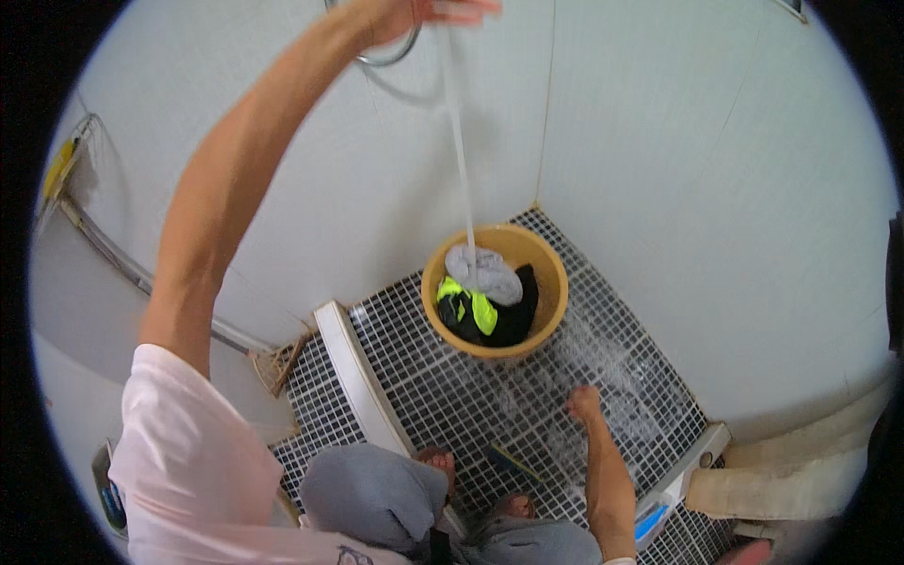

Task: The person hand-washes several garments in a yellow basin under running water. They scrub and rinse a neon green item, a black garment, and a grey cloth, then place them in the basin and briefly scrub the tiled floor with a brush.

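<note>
My left hand (pixel 424 13) reaches up to the top edge of the head view, its fingers stretched out and smeared by motion. Just beneath it a stream of water (pixel 460 141) falls; its outlet is hidden. The water lands in a round yellow basin (pixel 558 287) on the tiled floor. Inside lie a grey cloth (pixel 490 273), dark fabric (pixel 518 320) and a piece with bright yellow-green parts (pixel 483 313). My right hand (pixel 584 403) hangs in a loose fist below and to the right of the basin, apart from it, with nothing visible in it.
A brush (pixel 513 461) lies on the dark mosaic floor (pixel 452 395) near my bare feet, with suds on the right. A white raised sill (pixel 363 372) crosses at the left. A long-handled mop (pixel 113 254) leans there. A chrome ring (pixel 391 58) is on the wall.
</note>
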Available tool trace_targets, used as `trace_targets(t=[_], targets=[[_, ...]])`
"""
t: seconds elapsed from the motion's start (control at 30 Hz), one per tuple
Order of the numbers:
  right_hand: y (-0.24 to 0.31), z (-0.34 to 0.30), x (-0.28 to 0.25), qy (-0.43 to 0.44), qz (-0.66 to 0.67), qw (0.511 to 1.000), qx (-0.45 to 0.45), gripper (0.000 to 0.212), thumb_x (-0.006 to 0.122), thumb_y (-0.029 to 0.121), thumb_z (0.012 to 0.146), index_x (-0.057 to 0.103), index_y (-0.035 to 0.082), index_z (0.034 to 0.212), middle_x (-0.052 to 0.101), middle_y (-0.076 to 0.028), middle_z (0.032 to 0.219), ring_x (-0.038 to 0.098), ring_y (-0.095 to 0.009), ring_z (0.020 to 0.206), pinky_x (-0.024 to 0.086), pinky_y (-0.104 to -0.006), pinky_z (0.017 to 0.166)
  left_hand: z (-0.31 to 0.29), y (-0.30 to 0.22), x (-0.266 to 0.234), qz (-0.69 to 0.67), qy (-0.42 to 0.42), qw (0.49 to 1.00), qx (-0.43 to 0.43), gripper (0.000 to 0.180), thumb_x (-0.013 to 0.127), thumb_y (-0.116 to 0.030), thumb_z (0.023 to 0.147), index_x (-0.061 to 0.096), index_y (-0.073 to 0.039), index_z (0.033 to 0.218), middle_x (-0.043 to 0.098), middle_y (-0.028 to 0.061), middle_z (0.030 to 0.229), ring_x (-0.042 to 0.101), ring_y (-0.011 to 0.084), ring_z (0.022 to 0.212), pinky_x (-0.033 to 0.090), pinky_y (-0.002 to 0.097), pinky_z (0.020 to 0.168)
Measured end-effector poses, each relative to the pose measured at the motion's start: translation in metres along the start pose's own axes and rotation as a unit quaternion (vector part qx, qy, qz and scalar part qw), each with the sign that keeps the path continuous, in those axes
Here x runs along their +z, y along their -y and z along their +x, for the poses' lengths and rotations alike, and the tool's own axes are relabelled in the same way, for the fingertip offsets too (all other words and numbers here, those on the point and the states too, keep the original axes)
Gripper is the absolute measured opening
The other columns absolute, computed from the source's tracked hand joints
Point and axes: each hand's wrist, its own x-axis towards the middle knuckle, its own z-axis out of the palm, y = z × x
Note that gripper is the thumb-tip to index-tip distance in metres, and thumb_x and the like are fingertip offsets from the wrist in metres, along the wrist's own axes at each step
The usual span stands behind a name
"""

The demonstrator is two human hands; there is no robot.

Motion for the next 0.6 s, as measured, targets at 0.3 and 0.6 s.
trace_targets(t=[0.3,0.6], targets=[[0.102,0.037,-0.035,-0.057,-0.101,0.941,-0.319,0.023,0.054,0.016,0.099,0.066,-0.002,0.094,0.062,-0.005,0.070,0.056,-0.014,0.056,0.043,-0.0280,0.050,-0.174,0.306,0.110,-0.176,-0.102,0.849,-0.488,0.045,0.064,-0.017,0.099,0.049,0.011,0.131,0.054,0.0283,0.127,0.073,0.0363,0.092,0.068,0.0376,0.076],[0.358,-0.130,0.150,0.192,-0.036,0.920,-0.341,0.067,0.047,0.050,0.103,0.046,-0.001,0.147,0.051,-0.016,0.140,0.047,-0.028,0.130,0.040,-0.0439,0.108,-0.217,0.396,0.163,-0.324,-0.208,0.841,-0.380,0.045,0.046,-0.041,0.105,0.055,-0.002,0.127,0.059,0.0115,0.108,0.065,0.0215,0.094,0.057,0.0346,0.072]])
